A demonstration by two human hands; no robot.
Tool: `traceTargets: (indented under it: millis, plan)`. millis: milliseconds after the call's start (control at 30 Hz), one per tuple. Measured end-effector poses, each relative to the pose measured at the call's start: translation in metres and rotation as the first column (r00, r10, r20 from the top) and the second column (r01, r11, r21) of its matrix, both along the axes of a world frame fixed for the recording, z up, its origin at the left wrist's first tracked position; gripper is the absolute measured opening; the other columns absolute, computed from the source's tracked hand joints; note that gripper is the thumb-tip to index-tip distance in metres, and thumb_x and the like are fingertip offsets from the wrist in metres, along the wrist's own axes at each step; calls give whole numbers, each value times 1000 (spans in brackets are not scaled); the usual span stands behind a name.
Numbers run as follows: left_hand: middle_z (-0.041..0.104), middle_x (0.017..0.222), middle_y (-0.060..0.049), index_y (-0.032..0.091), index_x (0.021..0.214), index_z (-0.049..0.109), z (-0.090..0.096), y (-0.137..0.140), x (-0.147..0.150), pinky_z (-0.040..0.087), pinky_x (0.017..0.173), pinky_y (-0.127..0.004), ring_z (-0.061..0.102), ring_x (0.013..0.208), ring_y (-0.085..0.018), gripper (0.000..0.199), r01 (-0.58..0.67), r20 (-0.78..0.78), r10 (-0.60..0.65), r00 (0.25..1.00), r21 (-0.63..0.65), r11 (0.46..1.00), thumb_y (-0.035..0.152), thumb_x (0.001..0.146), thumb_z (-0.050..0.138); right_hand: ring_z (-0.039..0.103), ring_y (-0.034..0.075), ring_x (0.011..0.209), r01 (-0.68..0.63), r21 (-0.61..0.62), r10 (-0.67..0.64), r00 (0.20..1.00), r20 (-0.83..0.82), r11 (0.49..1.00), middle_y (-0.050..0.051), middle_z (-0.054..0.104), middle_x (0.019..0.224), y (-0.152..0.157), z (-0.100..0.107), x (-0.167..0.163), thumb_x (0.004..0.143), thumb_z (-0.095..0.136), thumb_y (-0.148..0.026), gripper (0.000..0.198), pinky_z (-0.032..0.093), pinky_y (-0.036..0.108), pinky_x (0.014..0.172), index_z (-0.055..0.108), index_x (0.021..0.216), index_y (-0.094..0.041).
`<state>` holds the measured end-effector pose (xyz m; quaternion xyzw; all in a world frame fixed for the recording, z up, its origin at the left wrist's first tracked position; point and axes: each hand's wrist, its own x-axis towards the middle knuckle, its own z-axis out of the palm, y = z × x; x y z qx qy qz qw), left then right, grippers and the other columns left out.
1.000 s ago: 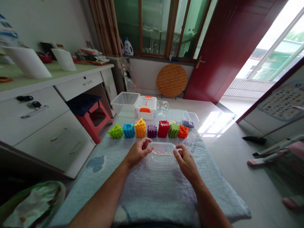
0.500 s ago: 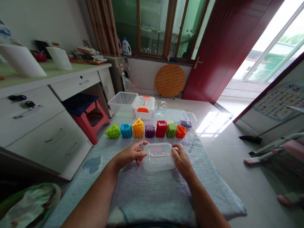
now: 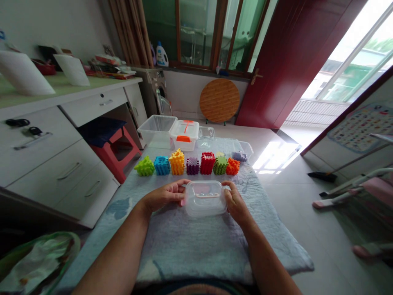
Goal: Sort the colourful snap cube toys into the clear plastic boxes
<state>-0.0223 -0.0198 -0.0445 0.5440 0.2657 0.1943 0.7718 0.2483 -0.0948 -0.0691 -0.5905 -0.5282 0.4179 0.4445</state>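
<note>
1. Left hand (image 3: 168, 196): fingers and thumb gripping left end of clear box (image 3: 205, 208); pink patch at thumb.
2. Right hand (image 3: 236, 201): closed on box's right end.
3. Box: between hands, above blue cloth (image 3: 190, 250); pale handle (image 3: 208, 196) on top.
4. Beyond: row of colourful blocks (image 3: 208, 164).
5. Farther: open tub (image 3: 155, 134), orange-latched box (image 3: 185, 134), side by side.
</note>
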Motion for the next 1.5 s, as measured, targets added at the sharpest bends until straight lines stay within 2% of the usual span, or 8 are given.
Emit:
traceTargets:
  millis: [267,467,600,700,1000,1267,1400,1500]
  plan:
    - [63,85,-1,18,119,54,1,1,1,37,64,-23,50,65,-10,48,6,-50,-6,999,14,1000,25,76,72,47,14,45,41,-7,-40,994,106,999,-8,47,52,-2,-4,-2,92,33,-36,28,38,25,45,52,107,-22]
    - [63,82,-1,18,120,55,-6,3,0,37,61,-22,51,64,-10,49,25,-35,-24,999,20,999,23,74,72,59,18,71,156,198,-200,953,228,968,2,62,78,-5,8,3,90,45,-36,23,48,29,62,60,96,-20]
    - [63,84,-2,18,120,57,-9,4,0,38,60,-22,52,64,-10,50,5,-20,-5,1000,23,1000,21,73,72,56,24,106,-47,411,-134,906,401,910,9,61,112,-16,38,-4,87,58,-33,23,47,41,91,63,106,-23]
    - [63,82,-2,16,116,58,-10,5,2,38,59,-22,51,62,-9,49,-62,-3,62,998,28,998,19,70,72,51,26,115,-206,434,-69,840,538,877,8,59,119,-20,53,-14,86,62,-28,20,40,48,102,67,105,-26]
    - [58,73,2,15,108,60,-10,7,6,35,59,-22,49,61,-9,39,-316,-13,320,947,123,941,27,73,73,57,21,87,-248,434,-12,858,513,866,5,64,86,-16,57,-22,93,55,-27,13,47,37,81,66,87,-23]
    - [59,70,2,14,87,66,-7,5,10,36,61,-22,48,62,-10,28,-348,-44,367,929,236,908,37,73,73,54,16,73,46,515,-260,899,352,856,1,58,77,-21,66,-12,92,52,-29,14,45,29,68,58,82,-21]
    - [62,73,1,15,85,68,-5,7,9,37,62,-22,50,64,-11,27,-405,-58,428,902,230,885,38,73,72,52,15,66,210,529,-437,827,352,822,0,57,73,-28,72,17,88,55,-32,13,44,29,65,59,81,-21]
    - [63,77,0,15,83,68,0,9,9,39,62,-22,52,66,-11,27,-433,-53,452,891,204,878,38,71,73,51,16,64,221,510,-477,755,450,831,0,56,69,-32,68,36,85,57,-31,13,42,29,64,58,76,-21]
